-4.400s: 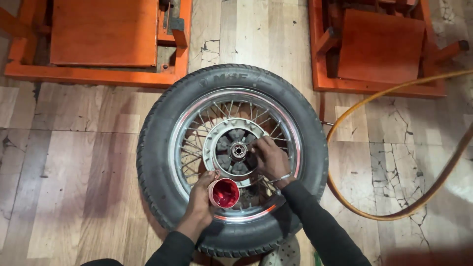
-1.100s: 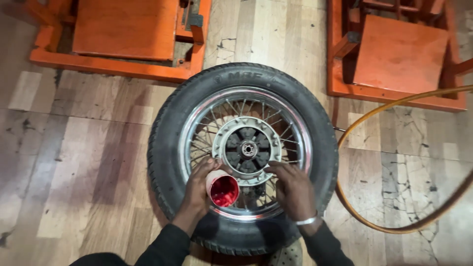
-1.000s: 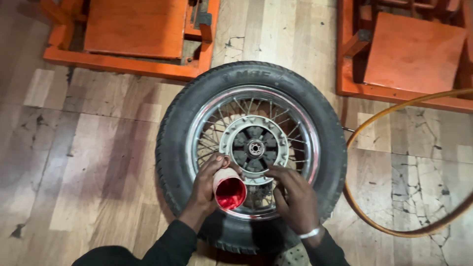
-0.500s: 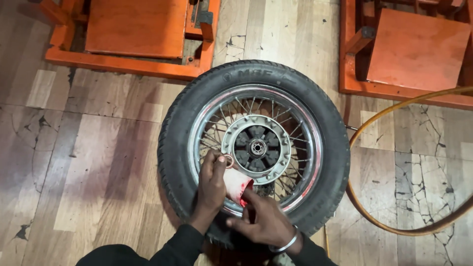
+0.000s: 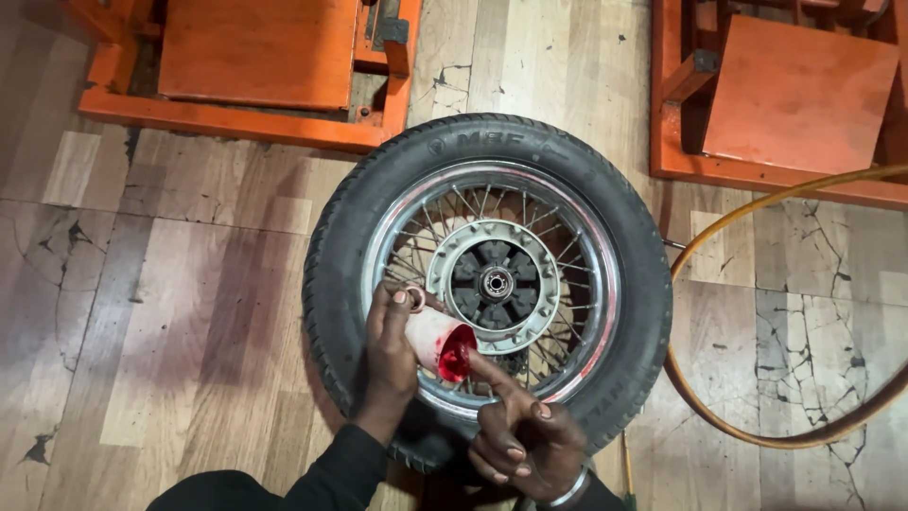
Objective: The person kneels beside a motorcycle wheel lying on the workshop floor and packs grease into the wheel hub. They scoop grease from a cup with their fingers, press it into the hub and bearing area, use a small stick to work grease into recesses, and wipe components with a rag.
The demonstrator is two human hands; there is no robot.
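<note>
Head camera looks straight down on a floor of worn wood-look planks in pale and brown tones, cracked and scuffed in places, with dark cracks at the lower left and right of the frame.

Counted: one motorcycle wheel, two orange metal frames, one hose, one small tub, two hands. The first orange frame fills the upper left of the frame, the second orange frame the upper right. A yellowish hose curves in a loop along the right side, passing just beside the tyre.

The wheel lies flat in the middle of the frame: black treaded tyre, shiny metal rim, thin wire spokes, and a silver hub with dark inner webs and a small bearing at its centre.

The small tub is whitish outside and filled with red grease; it is tipped on its side, mouth facing lower right, above the spokes at the lower left of the hub. The left hand is curled around it and holds it. The right hand, at the bottom centre, has its forefinger stretched out with the tip at the tub's red mouth, the other fingers folded in; it grips nothing. A metal bangle shows at that wrist.
</note>
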